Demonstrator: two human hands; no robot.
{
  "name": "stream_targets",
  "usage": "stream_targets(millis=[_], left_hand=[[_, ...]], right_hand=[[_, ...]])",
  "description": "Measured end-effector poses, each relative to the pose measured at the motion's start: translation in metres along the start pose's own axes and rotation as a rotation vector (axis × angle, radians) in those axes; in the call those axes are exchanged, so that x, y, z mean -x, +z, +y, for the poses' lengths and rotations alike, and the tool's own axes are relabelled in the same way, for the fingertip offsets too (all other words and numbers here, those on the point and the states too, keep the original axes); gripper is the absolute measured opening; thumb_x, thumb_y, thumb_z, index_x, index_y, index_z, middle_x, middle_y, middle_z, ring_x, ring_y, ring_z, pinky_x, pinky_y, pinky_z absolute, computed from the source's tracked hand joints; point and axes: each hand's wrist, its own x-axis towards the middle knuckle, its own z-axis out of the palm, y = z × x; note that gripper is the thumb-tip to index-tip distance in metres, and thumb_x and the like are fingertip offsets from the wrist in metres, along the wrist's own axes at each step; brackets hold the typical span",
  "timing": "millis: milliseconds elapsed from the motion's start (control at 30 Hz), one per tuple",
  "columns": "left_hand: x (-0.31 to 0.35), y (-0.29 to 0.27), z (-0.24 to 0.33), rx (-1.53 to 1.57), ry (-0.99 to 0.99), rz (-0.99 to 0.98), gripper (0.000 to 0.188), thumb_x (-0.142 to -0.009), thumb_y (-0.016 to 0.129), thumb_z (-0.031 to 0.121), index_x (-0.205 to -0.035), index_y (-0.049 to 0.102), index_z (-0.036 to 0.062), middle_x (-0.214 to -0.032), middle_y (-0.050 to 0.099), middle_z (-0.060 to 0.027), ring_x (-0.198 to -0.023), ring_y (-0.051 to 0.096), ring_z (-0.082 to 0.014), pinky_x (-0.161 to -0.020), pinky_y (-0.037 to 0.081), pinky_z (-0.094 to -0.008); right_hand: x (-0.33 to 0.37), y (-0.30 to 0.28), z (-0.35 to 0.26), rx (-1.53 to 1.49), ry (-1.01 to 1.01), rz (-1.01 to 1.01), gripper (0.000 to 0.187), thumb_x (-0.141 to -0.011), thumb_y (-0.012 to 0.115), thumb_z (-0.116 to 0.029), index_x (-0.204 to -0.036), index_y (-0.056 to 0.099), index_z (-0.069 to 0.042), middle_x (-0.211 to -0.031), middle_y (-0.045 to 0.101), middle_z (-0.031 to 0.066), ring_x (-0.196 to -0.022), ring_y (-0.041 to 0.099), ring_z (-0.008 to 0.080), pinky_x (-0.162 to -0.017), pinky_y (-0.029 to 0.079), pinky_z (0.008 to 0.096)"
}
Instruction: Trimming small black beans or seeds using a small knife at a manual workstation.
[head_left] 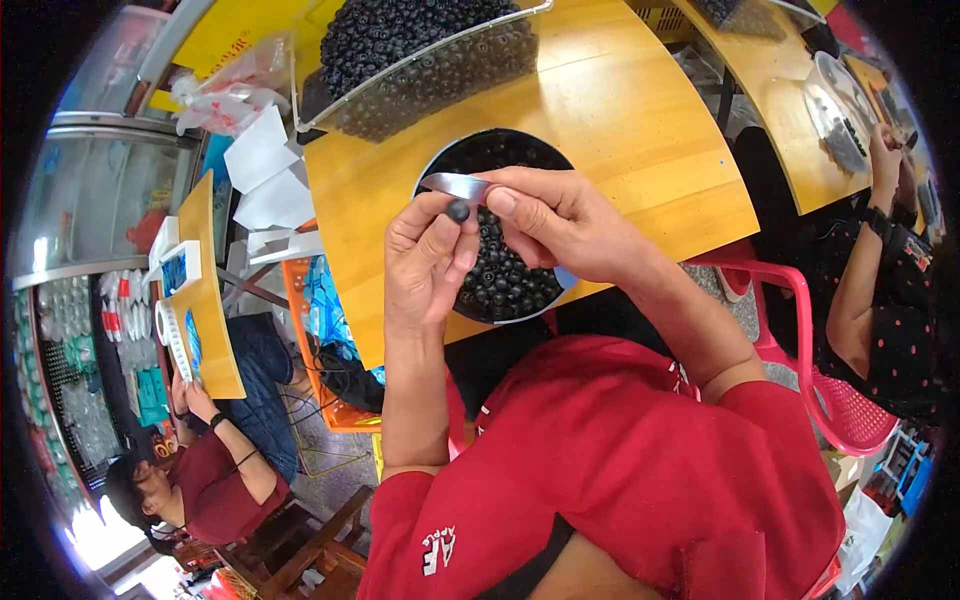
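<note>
My left hand (430, 255) pinches one small, round, blue-black fruit (458, 211), berry-like in look, between thumb and fingertips. Closed around a small knife, my right hand (560, 220) meets the left just above the bowl. The knife's short silver blade (456, 186) points left, right over the pinched fruit; its handle is hidden in my fingers. Below both hands sits a round bowl (428, 166) with a pale rim, full of similar dark fruits (505, 280). My hands cover part of it.
A clear bin (420, 75) heaped with dark fruits stands on the yellow wooden table (640, 140). An orange crate (300, 345) with blue packets is at left. One person (225, 475) works at the left; another person's arm (860, 270) reaches over a table at right, near a pink chair (800, 320).
</note>
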Motion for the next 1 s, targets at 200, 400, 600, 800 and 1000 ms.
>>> stream_targets(millis=[200, 400, 600, 800, 1000], left_hand=[[-0.005, 0.012, -0.004, -0.042, 0.031, 0.066, 0.020, -0.087, 0.060, 0.009, -0.105, 0.062, 0.0013, -0.086, 0.063, -0.0091, -0.061, 0.054, -0.0126, -0.050, 0.041, -0.0206], [-0.006, 0.014, -0.008, -0.040, 0.076, 0.060, 0.025, -0.087, 0.060, 0.008, -0.110, 0.061, 0.0003, -0.088, 0.062, -0.0086, -0.064, 0.054, -0.0131, -0.054, 0.043, -0.0211], [-0.010, 0.022, -0.014, -0.275, 0.299, 0.187, 0.025, -0.082, 0.065, 0.005, -0.107, 0.063, 0.0004, -0.096, 0.056, -0.0068, -0.077, 0.052, -0.0120, -0.065, 0.043, -0.0203], [-0.011, 0.026, -0.017, -0.565, 0.514, 0.154, 0.026, -0.078, 0.068, 0.001, -0.103, 0.066, 0.0033, -0.099, 0.049, -0.0040, -0.086, 0.046, -0.0094, -0.073, 0.038, -0.0192], [-0.010, 0.027, -0.016, -0.728, 0.579, 0.218, 0.024, -0.079, 0.067, 0.001, -0.103, 0.066, 0.0034, -0.095, 0.051, -0.0035, -0.078, 0.047, -0.0082, -0.070, 0.038, -0.0184]], right_hand=[[0.004, 0.002, -0.006, -0.052, 0.080, 0.054, 0.034, -0.098, 0.042, -0.025, -0.123, 0.053, -0.005, -0.056, 0.046, -0.0036, -0.045, 0.038, 0.0015, -0.042, 0.028, 0.0178], [-0.003, 0.004, 0.002, -0.027, -0.021, 0.138, 0.032, -0.098, 0.043, -0.023, -0.119, 0.053, -0.002, -0.056, 0.047, -0.0037, -0.045, 0.037, 0.0013, -0.040, 0.027, 0.0179], [-0.003, 0.007, 0.004, -0.158, 0.074, 0.327, 0.024, -0.093, 0.053, -0.025, -0.106, 0.058, -0.005, -0.057, 0.047, -0.0039, -0.044, 0.035, 0.0002, -0.039, 0.025, 0.0174], [-0.005, 0.013, -0.005, -0.506, 0.185, 0.213, 0.016, -0.090, 0.059, -0.025, -0.088, 0.056, -0.010, -0.055, 0.043, -0.0058, -0.043, 0.032, -0.0003, -0.038, 0.022, 0.0166], [-0.003, 0.022, -0.005, -0.452, 0.115, 0.288, 0.012, -0.088, 0.062, -0.020, -0.091, 0.057, -0.009, -0.056, 0.044, -0.0063, -0.044, 0.032, -0.0004, -0.038, 0.023, 0.0164]])
